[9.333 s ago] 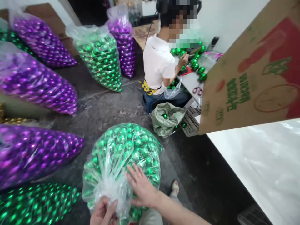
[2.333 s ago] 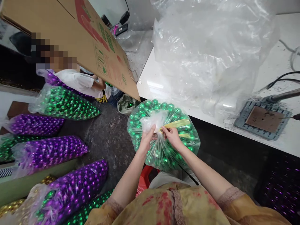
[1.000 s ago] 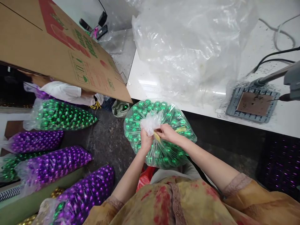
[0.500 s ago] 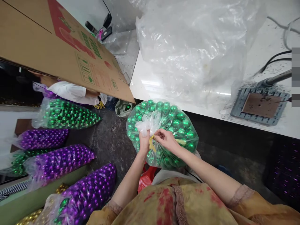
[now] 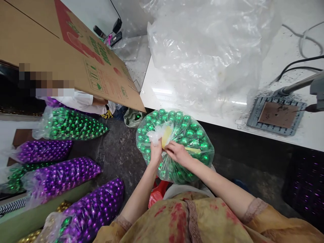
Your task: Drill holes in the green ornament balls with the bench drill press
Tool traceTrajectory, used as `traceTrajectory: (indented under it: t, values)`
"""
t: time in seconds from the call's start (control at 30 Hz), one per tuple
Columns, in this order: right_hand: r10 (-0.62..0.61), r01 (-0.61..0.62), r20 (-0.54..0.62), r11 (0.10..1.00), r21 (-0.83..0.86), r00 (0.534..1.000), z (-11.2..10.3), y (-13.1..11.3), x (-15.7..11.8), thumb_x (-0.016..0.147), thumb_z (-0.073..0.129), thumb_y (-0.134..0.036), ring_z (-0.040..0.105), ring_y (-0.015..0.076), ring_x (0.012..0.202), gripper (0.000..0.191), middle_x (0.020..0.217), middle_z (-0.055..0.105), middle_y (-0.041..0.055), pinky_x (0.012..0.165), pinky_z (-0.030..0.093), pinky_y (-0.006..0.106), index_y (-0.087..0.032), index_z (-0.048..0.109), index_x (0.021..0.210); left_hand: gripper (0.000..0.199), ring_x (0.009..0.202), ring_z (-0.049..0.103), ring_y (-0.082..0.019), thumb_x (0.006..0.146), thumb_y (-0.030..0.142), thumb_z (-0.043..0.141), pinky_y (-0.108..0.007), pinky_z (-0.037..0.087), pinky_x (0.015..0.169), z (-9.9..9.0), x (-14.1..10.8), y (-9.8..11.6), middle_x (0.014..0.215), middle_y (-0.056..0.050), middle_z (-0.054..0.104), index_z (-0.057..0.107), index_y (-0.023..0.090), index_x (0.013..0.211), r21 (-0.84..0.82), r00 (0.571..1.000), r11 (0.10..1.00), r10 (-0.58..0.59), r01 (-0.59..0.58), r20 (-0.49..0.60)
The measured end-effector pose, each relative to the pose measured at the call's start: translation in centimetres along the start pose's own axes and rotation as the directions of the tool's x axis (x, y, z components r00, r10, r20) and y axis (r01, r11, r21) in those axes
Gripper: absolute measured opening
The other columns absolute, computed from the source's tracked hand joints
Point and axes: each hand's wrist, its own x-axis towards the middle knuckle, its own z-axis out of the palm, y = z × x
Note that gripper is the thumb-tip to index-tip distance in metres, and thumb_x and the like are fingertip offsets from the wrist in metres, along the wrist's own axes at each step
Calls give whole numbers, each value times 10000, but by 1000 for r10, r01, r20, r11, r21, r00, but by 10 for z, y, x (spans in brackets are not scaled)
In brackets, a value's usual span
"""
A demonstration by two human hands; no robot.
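Left hand (image 5: 156,153) clasps the gathered neck of a clear plastic bag (image 5: 169,168) of green baubles (image 5: 199,132) before the person's lap (image 5: 187,191); right hand (image 5: 178,152) seems to pinch yellow ribbon (image 5: 166,135) there. Likely binding the neck; the next move calls for tightening the ribbon.

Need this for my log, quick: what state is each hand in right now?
Left hand: closed, holding the bag by its gathered top.
Right hand: closed, pinching the yellow strip.

1 left hand (image 5: 156,154), 1 right hand (image 5: 178,153), 3 green-ball bags (image 5: 186,130) and (at least) 4 purple-ball bags (image 5: 98,202) show.
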Motion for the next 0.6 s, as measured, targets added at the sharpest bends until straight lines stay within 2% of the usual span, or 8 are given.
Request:
traceTrajectory:
  t: [0.13,0.33,0.5,0.6]
  values:
    - [19,-19,8,1000,8,1000,-7,6,5,854,633,-240,495,81,634,90,738,565,-3,613,378,216,-163,622,808,409,779,637,-159,685,392,740,-227,480,628,1,3,3,954,-60,707,658,143,1000,-24,998,999,-37,38,46]
    - [68,-69,-54,998,-9,996,2,5,2,813,613,-137,481,77,642,30,746,561,-2,605,356,210,-150,624,787,413,910,661,-182,668,382,778,-262,499,801,4,2,3,1038,-75,712,670,144,988,-113,998,993,-49,45,-31]
    - [82,-85,-110,996,-26,990,9,2,2,835,581,-165,460,74,635,77,729,525,-11,603,348,209,-139,594,763,487,870,668,-159,625,401,825,-232,510,763,-1,-2,6,1011,-49,718,671,152,1014,-187,999,981,-53,52,-3]
    - [60,-66,-131,997,-43,990,12,0,1,826,551,-129,463,75,645,77,733,510,-10,612,352,208,-149,583,759,547,793,668,-152,601,410,848,-232,522,674,-6,-3,6,1009,-54,716,666,154,1049,-196,991,971,-131,135,33]
